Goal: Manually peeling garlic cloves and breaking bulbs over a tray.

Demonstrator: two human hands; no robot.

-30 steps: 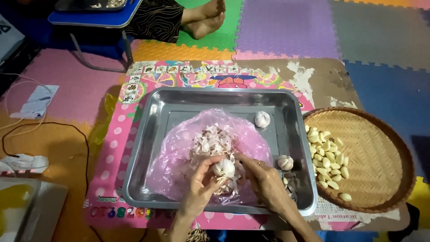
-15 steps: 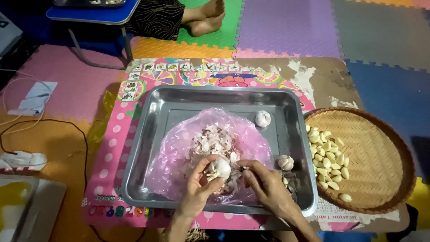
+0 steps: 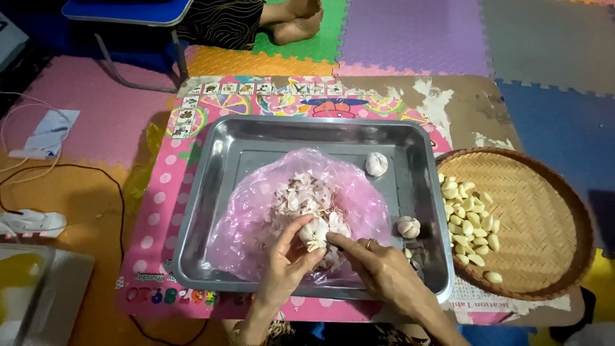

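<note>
Your left hand [image 3: 286,266] cups a garlic bulb [image 3: 314,232] over the pink plastic bag [image 3: 256,224] in the steel tray [image 3: 211,173], while your right hand [image 3: 378,272] pinches at the bulb's edge. Papery skins [image 3: 301,195] pile just beyond. Farther off lie two loose bulbs [image 3: 377,163] and, rightward, a woven basket [image 3: 544,218] holding peeled cloves [image 3: 467,221].

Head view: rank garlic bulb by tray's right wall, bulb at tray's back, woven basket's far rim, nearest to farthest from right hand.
From the right hand:
1. Garlic bulb by right wall, just right of it.
2. Garlic bulb at the back, beyond the pink bag.
3. Basket's far rim, right, off the tray.
</note>
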